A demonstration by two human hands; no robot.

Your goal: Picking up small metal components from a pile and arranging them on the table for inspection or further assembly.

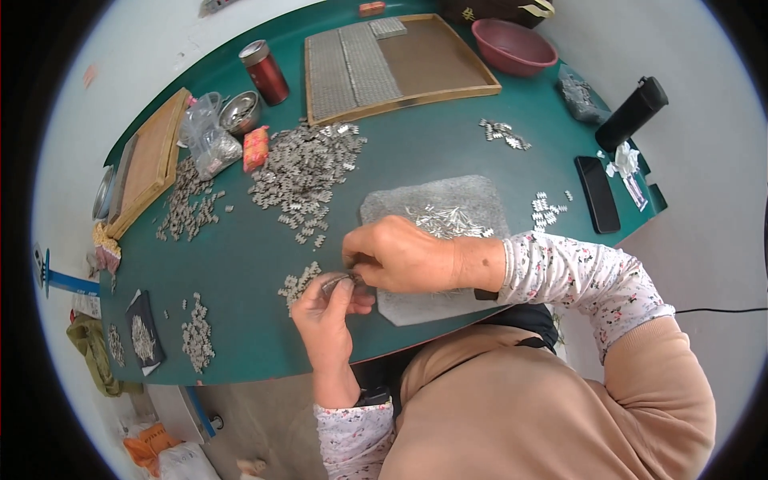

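Tan top, white flower-printed oversleeves, black bands at both wrists

Bright, even light fills the view; its source is unclear. Between the fingers, soft shade hides fine detail. Right of them, pins glint white. Beyond them, the flask carries a highlight. Left of them, the table edge bows outward; distant corners fall black.

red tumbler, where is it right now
In the head view, the red tumbler stands upper left on the green table, between the metal bowl and the wooden-framed tray.
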